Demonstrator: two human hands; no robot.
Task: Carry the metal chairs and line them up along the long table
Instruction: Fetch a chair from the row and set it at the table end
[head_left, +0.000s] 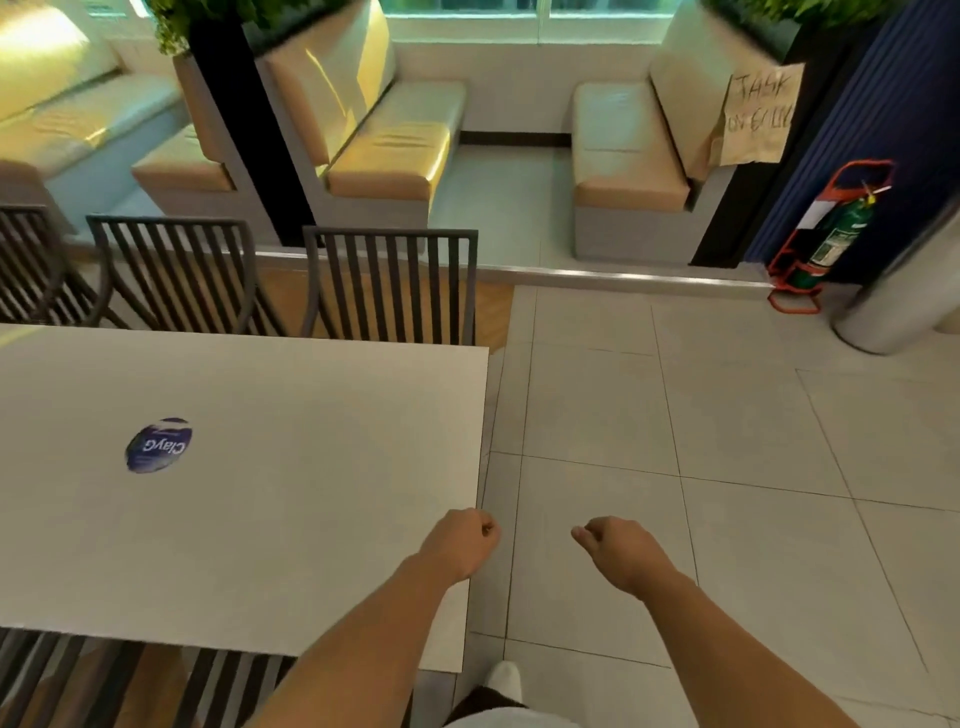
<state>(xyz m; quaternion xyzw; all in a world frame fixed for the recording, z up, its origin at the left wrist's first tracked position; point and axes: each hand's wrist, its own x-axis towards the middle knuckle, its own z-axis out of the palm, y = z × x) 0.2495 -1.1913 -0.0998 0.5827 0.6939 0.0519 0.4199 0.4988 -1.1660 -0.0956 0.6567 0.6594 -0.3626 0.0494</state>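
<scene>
Metal chairs (389, 286) stand along the white table's (260, 493) far edge, at eleven o'clock. Left hand (460, 540) and right hand (618, 551) hover with curled fingers, holding nothing, at six o'clock.

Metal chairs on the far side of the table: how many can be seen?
3. One chair stands by the table corner, a second to its left, a third cut by the left edge. More may be hidden beyond the frame.
</scene>
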